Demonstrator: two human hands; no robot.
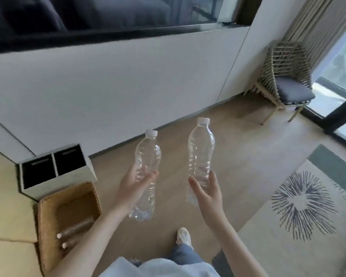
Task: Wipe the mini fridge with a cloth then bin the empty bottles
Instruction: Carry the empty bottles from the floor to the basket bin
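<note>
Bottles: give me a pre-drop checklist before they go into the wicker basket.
1. Left hand grips its bottle: ok.
2. Right hand grips its bottle: ok.
3. Both bottles look empty and capped: ok.
4. Wicker basket is open-topped, with room beside the two bottles already lying in it: ok.
5. Held bottles positioned over the basket: not ok; they are above bare floor to its right.
6. Whether the basket or the two-slot white bin behind it is the intended one: cannot tell.
</note>
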